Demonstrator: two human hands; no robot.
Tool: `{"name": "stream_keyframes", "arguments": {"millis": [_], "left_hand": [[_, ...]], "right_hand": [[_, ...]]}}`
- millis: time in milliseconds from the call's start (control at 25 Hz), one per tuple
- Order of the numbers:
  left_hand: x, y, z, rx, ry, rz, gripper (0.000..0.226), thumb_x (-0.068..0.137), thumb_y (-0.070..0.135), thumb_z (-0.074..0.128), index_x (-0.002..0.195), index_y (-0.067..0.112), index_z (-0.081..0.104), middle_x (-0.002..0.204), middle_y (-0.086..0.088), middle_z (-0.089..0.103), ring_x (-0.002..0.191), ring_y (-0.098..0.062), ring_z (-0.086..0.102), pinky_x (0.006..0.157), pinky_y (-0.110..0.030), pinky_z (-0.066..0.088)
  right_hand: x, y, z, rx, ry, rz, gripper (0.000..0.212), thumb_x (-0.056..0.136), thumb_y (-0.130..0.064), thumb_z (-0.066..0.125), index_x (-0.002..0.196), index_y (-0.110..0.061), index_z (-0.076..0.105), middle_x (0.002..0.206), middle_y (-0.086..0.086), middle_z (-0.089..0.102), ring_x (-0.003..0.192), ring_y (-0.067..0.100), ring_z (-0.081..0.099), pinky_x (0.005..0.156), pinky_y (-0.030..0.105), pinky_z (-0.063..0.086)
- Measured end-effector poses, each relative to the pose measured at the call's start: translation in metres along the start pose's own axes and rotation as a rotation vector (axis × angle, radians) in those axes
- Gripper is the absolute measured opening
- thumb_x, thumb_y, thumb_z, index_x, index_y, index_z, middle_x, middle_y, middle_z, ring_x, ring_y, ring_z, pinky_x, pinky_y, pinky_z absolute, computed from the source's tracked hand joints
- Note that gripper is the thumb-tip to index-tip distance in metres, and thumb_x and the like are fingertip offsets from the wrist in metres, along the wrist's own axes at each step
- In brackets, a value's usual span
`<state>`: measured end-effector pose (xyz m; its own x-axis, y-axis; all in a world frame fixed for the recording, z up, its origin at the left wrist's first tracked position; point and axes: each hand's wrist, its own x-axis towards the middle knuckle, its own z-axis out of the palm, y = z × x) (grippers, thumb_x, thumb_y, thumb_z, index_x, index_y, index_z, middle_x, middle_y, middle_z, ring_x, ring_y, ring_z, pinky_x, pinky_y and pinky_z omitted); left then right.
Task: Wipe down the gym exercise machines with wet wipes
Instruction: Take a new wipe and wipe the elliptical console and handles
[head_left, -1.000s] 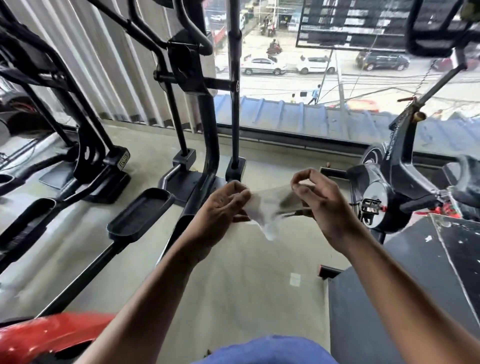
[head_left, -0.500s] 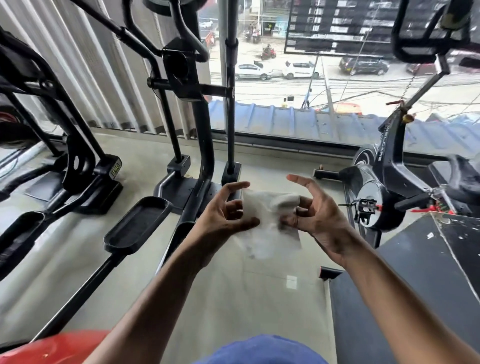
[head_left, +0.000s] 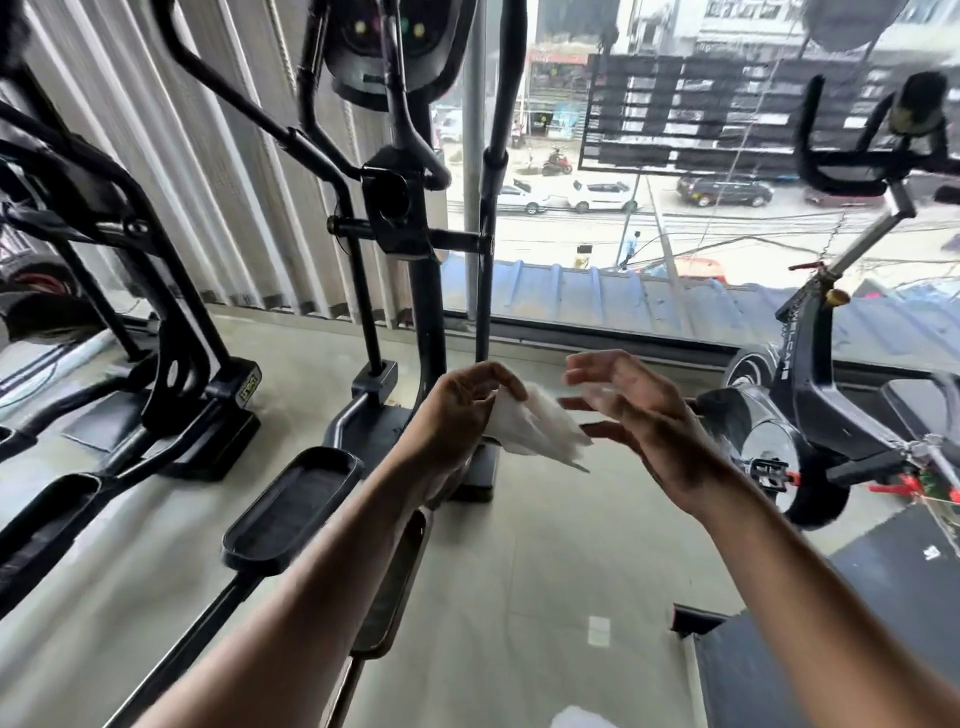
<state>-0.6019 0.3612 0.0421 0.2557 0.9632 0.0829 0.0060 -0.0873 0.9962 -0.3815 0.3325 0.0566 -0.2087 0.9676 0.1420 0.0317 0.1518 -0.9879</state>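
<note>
Nearest to the camera, the two bare forearms reach forward over the grey floor (head_left: 519, 597). The left hand (head_left: 457, 410) has its fingers curled around one end of the wet wipe (head_left: 535, 428) and pinches it there. The right hand (head_left: 639, 410) is spread, with the fingers apart and loose, just beside the free end of the wipe. Whether its fingertips touch the wipe I cannot tell, because the hand is blurred. So the wipe is in the air between the two hands, above the floor and in front of the elliptical machine (head_left: 410, 223).

The wipe looks very light, soft and limp. It is bunched into folds and its free part points down to the right. I judge that it is damp, so it may stick to itself and slip a little between the fingers. It tears if it is pulled hard. A good hold would be at two edges or corners with a light pinch, to open it flat, and afterwards folded into a pad under the palm for the wiping.

Further away, one pedal (head_left: 293, 506) of the elliptical is at the left of the forearms, and a second elliptical (head_left: 166, 332) stands near the left edge. At the right stands an exercise bike (head_left: 795, 415). Behind the machines is the window (head_left: 649, 218), with a street beyond it.
</note>
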Motion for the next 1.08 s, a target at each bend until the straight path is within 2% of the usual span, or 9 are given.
{"name": "stream_keyframes", "arguments": {"millis": [160,280,400,520,680,800,920,1000,1080], "left_hand": [[0.055,0.01,-0.011,0.073,-0.024,-0.004,0.048,0.097,-0.014,0.034,0.09,0.013,0.073,0.081,-0.008,0.073,0.066,-0.019,0.062,0.055,-0.023,0.045],[0.109,0.016,-0.021,0.081,0.029,0.052,0.051,0.101,-0.009,0.038,0.094,0.02,0.079,0.097,-0.011,0.076,0.077,-0.025,0.07,0.062,-0.031,0.055],[0.166,0.023,-0.033,0.056,0.058,0.117,0.031,0.108,0.004,0.048,0.111,0.02,0.076,0.114,-0.012,0.073,0.098,-0.032,0.074,0.071,-0.038,0.065],[0.236,0.035,-0.057,0.133,0.082,0.226,0.023,0.107,0.022,0.056,0.126,0.029,0.067,0.122,0.002,0.073,0.111,-0.018,0.072,0.086,-0.041,0.063],[0.321,0.056,-0.097,0.515,0.231,0.414,0.039,0.105,0.025,0.059,0.143,0.034,0.055,0.14,0.022,0.058,0.125,0.008,0.055,0.107,-0.03,0.051],[0.391,0.068,-0.127,0.801,0.29,0.595,0.06,0.105,0.038,0.051,0.161,0.026,0.033,0.163,0.008,0.037,0.15,-0.011,0.036,0.124,-0.041,0.031],[0.465,0.076,-0.17,1.102,0.339,0.692,0.07,0.106,0.054,0.033,0.167,0.028,0.009,0.175,0.005,0.004,0.161,-0.015,0.005,0.129,-0.047,0.01],[0.505,0.077,-0.199,1.176,0.39,0.751,0.071,0.107,0.055,0.028,0.167,0.028,0.002,0.175,0.005,-0.006,0.161,-0.014,-0.005,0.13,-0.048,0.002],[0.547,0.075,-0.228,1.191,0.44,0.813,0.072,0.107,0.053,0.03,0.167,0.023,0.003,0.175,0.0,-0.005,0.161,-0.017,-0.006,0.129,-0.044,-0.005]], "right_hand": [[0.073,0.01,-0.005,-0.302,0.033,0.033,0.025,0.09,-0.019,0.078,0.11,-0.033,0.075,0.1,0.001,0.075,0.088,0.017,0.071,0.08,0.033,0.054],[0.138,0.022,-0.03,-0.352,0.051,-0.006,0.027,0.093,-0.013,0.073,0.11,-0.033,0.076,0.097,0.001,0.075,0.087,0.02,0.072,0.079,0.038,0.054],[0.199,0.026,-0.053,-0.365,0.029,-0.039,0.019,0.097,-0.011,0.067,0.103,-0.027,0.076,0.091,-0.006,0.076,0.079,0.011,0.069,0.074,0.038,0.054],[0.273,0.01,-0.076,-0.365,0.168,-0.123,0.01,0.091,-0.021,0.069,0.095,-0.027,0.075,0.096,-0.003,0.075,0.092,0.02,0.071,0.083,0.051,0.06],[0.363,-0.033,-0.098,-0.344,0.284,-0.244,0.02,0.085,-0.009,0.064,0.086,-0.023,0.077,0.09,-0.001,0.077,0.09,0.024,0.073,0.085,0.056,0.059],[0.425,-0.077,-0.107,-0.372,0.323,-0.315,0.014,0.089,-0.017,0.065,0.089,-0.018,0.078,0.084,0.006,0.077,0.082,0.034,0.073,0.076,0.048,0.063],[0.477,-0.128,-0.108,-0.4,0.382,-0.397,0.035,0.083,-0.048,0.07,0.093,-0.016,0.079,0.089,0.019,0.075,0.096,0.041,0.072,0.087,0.064,0.056],[0.504,-0.157,-0.108,-0.469,0.474,-0.498,0.035,0.08,-0.051,0.068,0.087,-0.019,0.08,0.089,0.015,0.075,0.092,0.031,0.074,0.083,0.051,0.057],[0.538,-0.18,-0.109,-0.739,0.592,-0.658,0.029,0.085,-0.042,0.065,0.09,-0.018,0.08,0.093,0.008,0.074,0.081,0.023,0.069,0.074,0.029,0.051]]}}
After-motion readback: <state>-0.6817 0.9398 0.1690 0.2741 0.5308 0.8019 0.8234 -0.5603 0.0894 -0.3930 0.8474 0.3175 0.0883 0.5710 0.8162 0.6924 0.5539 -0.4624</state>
